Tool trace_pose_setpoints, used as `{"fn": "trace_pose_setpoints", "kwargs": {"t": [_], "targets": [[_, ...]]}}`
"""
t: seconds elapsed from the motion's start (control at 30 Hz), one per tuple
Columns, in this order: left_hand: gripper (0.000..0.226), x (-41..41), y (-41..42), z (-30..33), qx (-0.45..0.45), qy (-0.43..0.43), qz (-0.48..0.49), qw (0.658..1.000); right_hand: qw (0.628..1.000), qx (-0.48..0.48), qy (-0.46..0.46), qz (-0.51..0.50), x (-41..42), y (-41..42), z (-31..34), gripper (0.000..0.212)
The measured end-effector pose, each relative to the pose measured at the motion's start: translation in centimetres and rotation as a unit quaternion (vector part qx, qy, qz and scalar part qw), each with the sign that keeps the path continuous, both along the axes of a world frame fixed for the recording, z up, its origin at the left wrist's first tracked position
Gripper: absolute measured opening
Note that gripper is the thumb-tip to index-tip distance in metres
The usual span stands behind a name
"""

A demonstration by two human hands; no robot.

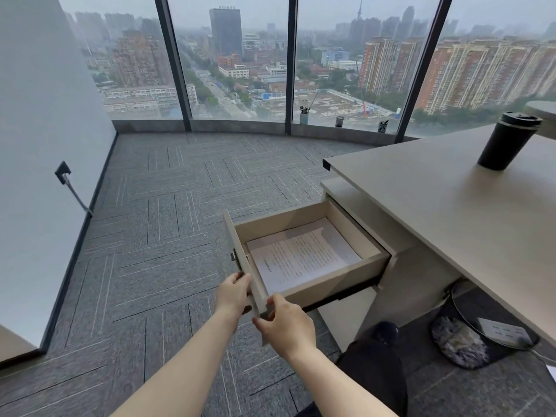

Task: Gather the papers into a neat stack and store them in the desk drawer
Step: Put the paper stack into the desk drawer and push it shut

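Both hands' fingers (pixel 240 279) grip drawer front (pixel 245 260) (papers (pixel 301 254) inside).

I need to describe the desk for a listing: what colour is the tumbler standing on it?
Black, matte, lid included: the tumbler shows best in the head view.

Two bare forearms reach forward from the bottom of the view, close together and angled up toward the centre. The left hand (pixel 234 291) is turned back-up, fingers curled over an edge, thumb side inward. The right hand (pixel 287 325) sits just beside and slightly lower, fingers bent and pinching the same edge from the near side. A dark-clothed knee shows at lower right.
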State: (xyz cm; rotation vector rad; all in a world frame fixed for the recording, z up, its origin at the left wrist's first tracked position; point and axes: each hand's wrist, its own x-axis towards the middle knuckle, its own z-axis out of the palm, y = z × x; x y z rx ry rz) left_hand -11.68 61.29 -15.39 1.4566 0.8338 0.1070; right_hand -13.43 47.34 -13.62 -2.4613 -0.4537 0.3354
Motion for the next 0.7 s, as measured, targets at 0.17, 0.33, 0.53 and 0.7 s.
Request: {"fn": "trace_pose_setpoints", "kwargs": {"t": [0.17, 0.33, 0.53, 0.7], "targets": [[0.012, -0.3, -0.1, 0.1, -0.049, -0.032, 0.008, 0.998, 1.000, 0.001, -0.009, -0.019, -0.2, 0.1, -0.8, 0.032], [0.027, 0.0, -0.3, 0.2, -0.079, -0.025, -0.007, 0.997, 0.999, 0.006, -0.016, -0.034, 0.0, -0.3, -1.0, 0.031], [0.031, 1.2, -1.5, 0.3, -0.094, -0.021, -0.018, 0.995, 0.998, 0.015, -0.012, -0.064, 1.0, -1.4, -1.4, 0.033], [0.017, 2.6, -3.1, 0.5, -0.100, -0.029, -0.025, 0.994, 0.994, 0.029, -0.010, -0.102, 2.0, -2.6, -1.9, 0.033]]}}
